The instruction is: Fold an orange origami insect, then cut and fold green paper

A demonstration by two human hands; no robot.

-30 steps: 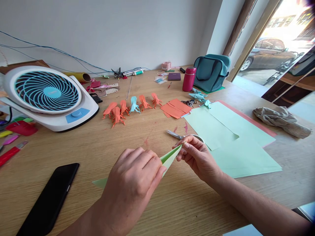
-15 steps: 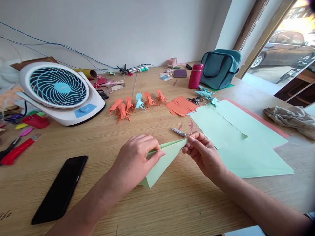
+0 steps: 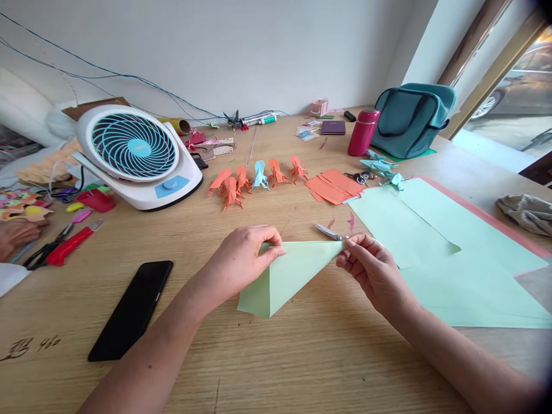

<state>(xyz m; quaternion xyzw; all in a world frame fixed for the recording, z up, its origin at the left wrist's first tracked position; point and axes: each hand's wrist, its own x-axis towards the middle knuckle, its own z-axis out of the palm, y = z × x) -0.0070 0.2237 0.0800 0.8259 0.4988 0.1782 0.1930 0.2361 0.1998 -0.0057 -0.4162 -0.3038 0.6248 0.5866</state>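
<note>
A folded light green paper (image 3: 293,273) is held above the wooden table between both hands. My left hand (image 3: 248,250) pinches its upper edge near the left end, thumb in front and fingers curled behind. At the narrow right tip, my right hand (image 3: 373,267) pinches the paper between thumb and index finger, the other fingers curled. Just behind that tip lie scissors (image 3: 328,232), their handles partly hidden. Large pale green sheets (image 3: 466,276) lie to the right of my right hand. Folded orange figures (image 3: 232,191) and a light blue one (image 3: 259,174) stand farther back.
A black phone (image 3: 131,310) lies left of my left forearm. Behind it are a red cutter (image 3: 73,244) and a white fan (image 3: 138,155). Another person's hand (image 3: 17,234) shows at the left edge. Orange papers (image 3: 334,185), a pink bottle (image 3: 363,133) and a teal bag (image 3: 409,122) stand farther back.
The camera view has turned left, bringing another person's hand into sight. The green paper's broad face now shows more, its upper edge pressed together more closely. Both hands keep their hold.
</note>
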